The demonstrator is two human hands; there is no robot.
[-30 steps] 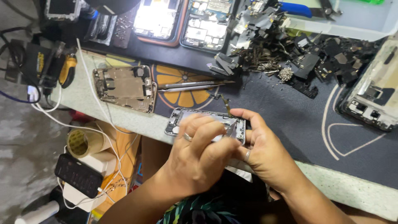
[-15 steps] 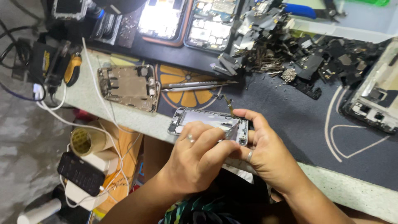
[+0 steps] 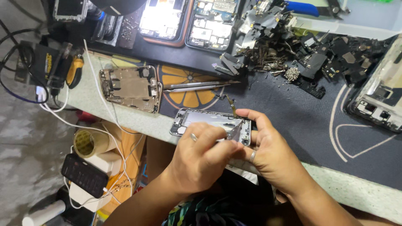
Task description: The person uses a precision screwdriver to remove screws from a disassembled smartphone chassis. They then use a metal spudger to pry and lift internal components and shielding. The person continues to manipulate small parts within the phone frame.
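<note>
Fingers of both the left hand (image 3: 201,161) and the right hand (image 3: 274,157) curl tight around an opened phone frame (image 3: 209,121) at lower centre of the frame, the left also pinching tweezers (image 3: 234,133) into it.

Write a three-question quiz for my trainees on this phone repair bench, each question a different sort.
1. True or false: the left hand presses a thin tool into the open phone.
2. Multiple choice: the stripped gold frame lies (A) on the floor, (B) on the bench left of the open phone, (C) in the right hand.
3. Fill in: the tape roll sits below the bench edge, above a dark ____.

Key: 1 true; 2 B; 3 phone.
</note>
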